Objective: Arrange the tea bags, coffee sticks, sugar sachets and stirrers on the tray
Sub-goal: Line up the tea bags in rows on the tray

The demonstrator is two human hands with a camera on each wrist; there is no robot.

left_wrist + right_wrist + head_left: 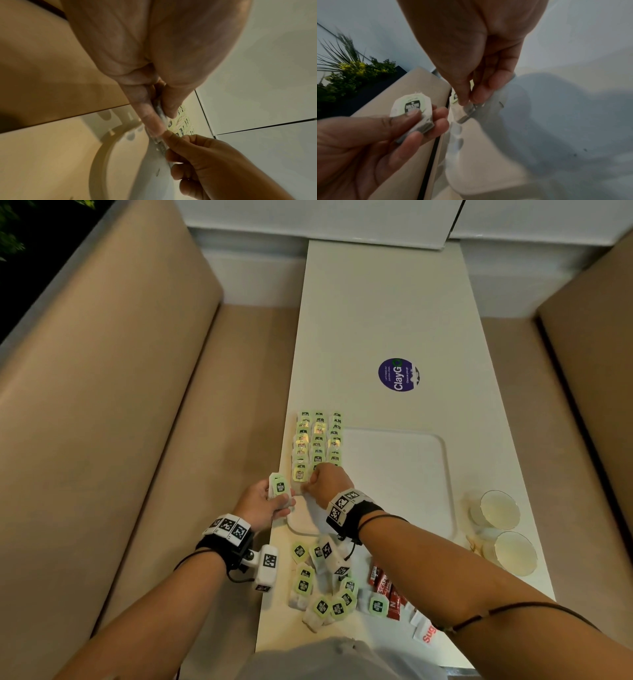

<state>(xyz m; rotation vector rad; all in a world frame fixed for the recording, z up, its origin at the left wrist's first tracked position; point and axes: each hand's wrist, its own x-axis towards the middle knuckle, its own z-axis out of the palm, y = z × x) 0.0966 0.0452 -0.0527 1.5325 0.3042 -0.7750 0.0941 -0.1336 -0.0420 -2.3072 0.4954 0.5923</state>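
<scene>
A white tray (411,474) lies on the table with three rows of green-tagged tea bags (318,440) along its left side. My left hand (270,501) holds a small stack of tea bags (280,487) (412,112) just left of the tray, thumb on top. My right hand (325,481) pinches a single tea bag (462,112) (159,140) low over the tray's near-left corner, at the near end of the rows. Loose tea bags (322,587), red coffee sticks (382,583) and a sugar sachet (424,633) lie on the table near me.
Two glass cups (500,510) (513,553) stand to the right of the tray. A purple round sticker (399,374) is on the table beyond it. Beige bench seats (154,440) flank the narrow table; a plant (351,70) sits behind the left bench.
</scene>
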